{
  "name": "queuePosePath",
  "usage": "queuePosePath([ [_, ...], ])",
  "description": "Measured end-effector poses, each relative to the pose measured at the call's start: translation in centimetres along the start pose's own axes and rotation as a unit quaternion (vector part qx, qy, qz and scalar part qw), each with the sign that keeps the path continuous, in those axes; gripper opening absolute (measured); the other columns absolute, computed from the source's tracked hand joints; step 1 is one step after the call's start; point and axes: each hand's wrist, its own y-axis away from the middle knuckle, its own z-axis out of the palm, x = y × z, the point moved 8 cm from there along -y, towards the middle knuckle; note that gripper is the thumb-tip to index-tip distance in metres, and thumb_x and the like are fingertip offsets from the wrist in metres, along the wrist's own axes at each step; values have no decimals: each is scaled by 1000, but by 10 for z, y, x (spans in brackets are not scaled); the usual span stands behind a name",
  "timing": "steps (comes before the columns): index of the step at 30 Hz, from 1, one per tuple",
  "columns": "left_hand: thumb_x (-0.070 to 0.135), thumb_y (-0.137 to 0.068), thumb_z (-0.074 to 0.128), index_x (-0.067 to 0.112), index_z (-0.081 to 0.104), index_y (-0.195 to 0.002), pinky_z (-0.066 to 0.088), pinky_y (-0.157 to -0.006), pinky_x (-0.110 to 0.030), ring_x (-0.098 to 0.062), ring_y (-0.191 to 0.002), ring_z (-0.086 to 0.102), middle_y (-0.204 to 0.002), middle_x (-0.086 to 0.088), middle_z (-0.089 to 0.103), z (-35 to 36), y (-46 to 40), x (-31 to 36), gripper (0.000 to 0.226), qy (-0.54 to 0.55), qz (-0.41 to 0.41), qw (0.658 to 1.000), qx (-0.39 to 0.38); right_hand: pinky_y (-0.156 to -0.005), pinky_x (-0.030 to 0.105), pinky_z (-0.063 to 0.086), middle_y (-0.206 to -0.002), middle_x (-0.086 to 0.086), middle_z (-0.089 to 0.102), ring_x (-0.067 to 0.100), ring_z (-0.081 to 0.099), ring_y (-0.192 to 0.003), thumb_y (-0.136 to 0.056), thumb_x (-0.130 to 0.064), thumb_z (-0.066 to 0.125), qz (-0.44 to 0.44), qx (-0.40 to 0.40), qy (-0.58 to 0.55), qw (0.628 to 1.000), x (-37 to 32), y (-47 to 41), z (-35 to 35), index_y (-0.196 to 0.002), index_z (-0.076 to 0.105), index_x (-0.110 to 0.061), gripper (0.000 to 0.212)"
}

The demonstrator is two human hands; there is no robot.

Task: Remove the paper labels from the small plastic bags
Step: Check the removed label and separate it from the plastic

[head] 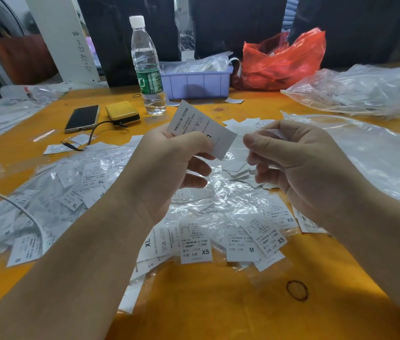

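Observation:
My left hand (169, 160) pinches a white paper label (200, 128) printed "MADE IN CHINA" and "L", held up above the table. My right hand (297, 158) is just to its right, fingers curled round a small clear plastic bag (271, 134) that is hard to make out. Below both hands lies a heap of small plastic bags with labels inside (218, 231), marked XS, M and XL. A loose stack of bare labels (240, 168) lies behind the hands.
On the orange table (218, 303) stand a water bottle (147, 67), a purple bin (196, 82), a phone (82, 118) and a yellow power bank (123, 112). A red bag (285, 60) and large clear bags (366, 89) sit at the back right. A rubber band (297, 290) lies near the front.

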Motion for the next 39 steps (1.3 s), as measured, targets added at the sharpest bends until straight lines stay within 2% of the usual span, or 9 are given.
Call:
queuePosePath([
  [3, 4, -85, 61, 11, 65, -91, 47, -43, -22, -11, -51, 58, -65, 1, 66, -1, 0, 1, 10, 6, 2, 1000, 2, -51, 24, 48, -60, 1, 62, 13, 55, -56, -64, -26, 76, -1, -9, 2, 1000, 1, 0, 1, -67, 67, -18, 13],
  [17, 3, -87, 59, 12, 64, -92, 48, -45, -22, -9, -53, 58, -63, 4, 67, -7, 1, 8, 12, -30, 37, 998, 34, -49, 23, 46, -59, -1, 60, 10, 52, -52, -65, -27, 73, 18, -4, -31, 999, 0, -2, -1, -74, 63, -13, 19],
  [32, 2, -87, 60, 16, 65, -89, 50, -48, -23, -8, -55, 58, -64, 6, 66, 0, 5, 13, 15, -59, 55, 997, 18, -47, 23, 45, -57, 2, 60, 12, 51, -50, -63, -27, 75, 24, -22, -23, 999, 5, -1, 4, -69, 64, -13, 18],
  [35, 7, -81, 64, 14, 65, -91, 50, -48, -23, -8, -55, 59, -63, 6, 66, 0, 4, 11, 12, -55, 50, 997, 15, -47, 22, 45, -57, 1, 59, 12, 51, -52, -64, -26, 75, 19, -19, -23, 999, 4, -1, 3, -69, 64, -13, 18],
  [39, 17, -69, 61, 13, 65, -92, 48, -48, -22, -8, -54, 59, -65, 4, 67, -3, 3, 11, 24, -49, 51, 997, 23, -48, 23, 45, -57, -2, 59, 10, 51, -52, -65, -26, 74, 12, -1, -26, 1000, 0, -2, -3, -72, 63, -14, 17],
])
